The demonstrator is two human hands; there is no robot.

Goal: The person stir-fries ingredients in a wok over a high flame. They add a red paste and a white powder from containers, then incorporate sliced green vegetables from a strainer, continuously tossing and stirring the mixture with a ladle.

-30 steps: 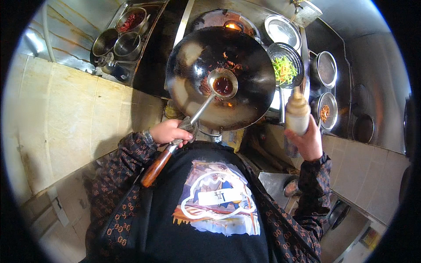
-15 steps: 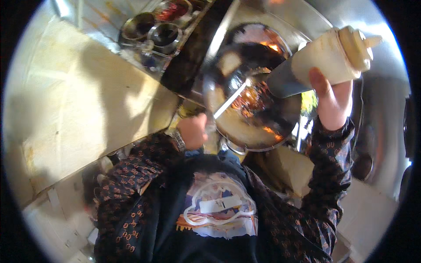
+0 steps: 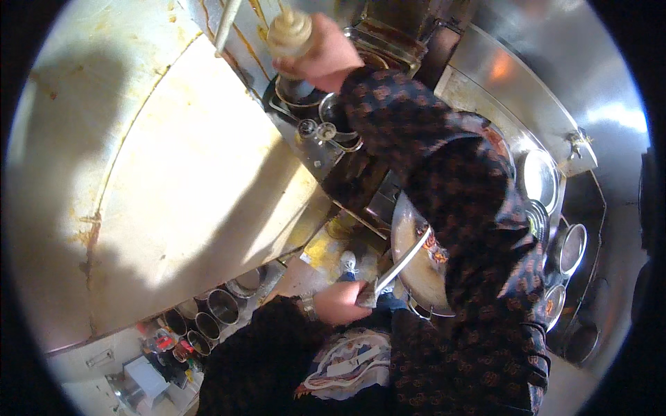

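Note:
My left hand is closed round the grip of a long-handled cooking utensil. Its pale shaft slants into a wok, where reddish-brown food shows; the utensil's head is hidden. My right arm stretches across to the far left and covers much of the wok. In that hand, my right hand, is a squeeze bottle with a cream cap, seen from above. The bottle's lower part is over or beside a round metal container; whether it touches cannot be made out.
A broad pale worktop fills the left. Near the bottle stand more round containers and two small glass-like jars. At the right are metal bowls and a strainer-like pan. Several pots sit below the worktop's edge.
My right hand has carried the squeeze bottle from the wok's right side across to the containers at the far left. The left hand keeps hold of the utensil. The whole view has shifted.

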